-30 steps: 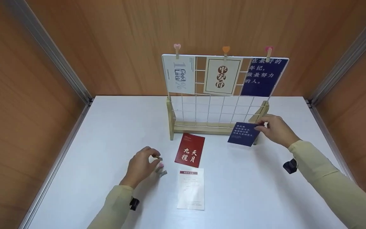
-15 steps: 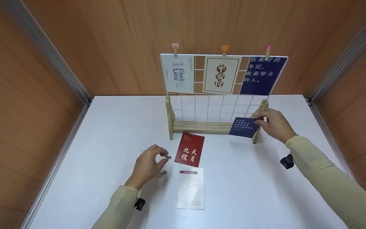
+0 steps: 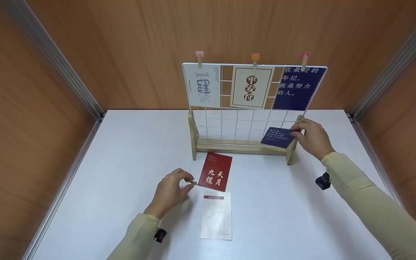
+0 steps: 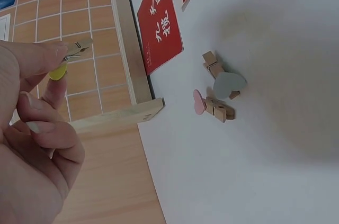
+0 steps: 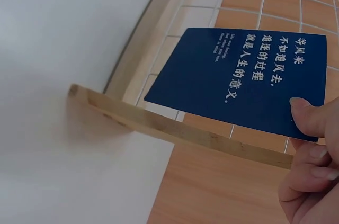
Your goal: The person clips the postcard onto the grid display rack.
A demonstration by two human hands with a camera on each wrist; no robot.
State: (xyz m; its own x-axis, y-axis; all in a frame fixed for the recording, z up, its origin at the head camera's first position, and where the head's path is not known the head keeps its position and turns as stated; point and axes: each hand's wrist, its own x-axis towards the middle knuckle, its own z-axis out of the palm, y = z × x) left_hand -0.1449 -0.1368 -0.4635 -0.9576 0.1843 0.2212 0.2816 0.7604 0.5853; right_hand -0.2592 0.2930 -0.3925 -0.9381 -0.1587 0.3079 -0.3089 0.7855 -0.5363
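Table (image 4: 275, 181) below, only left wrist reveals the clothespin's (image 4: 78, 48) yellow heart (image 4: 57, 72).
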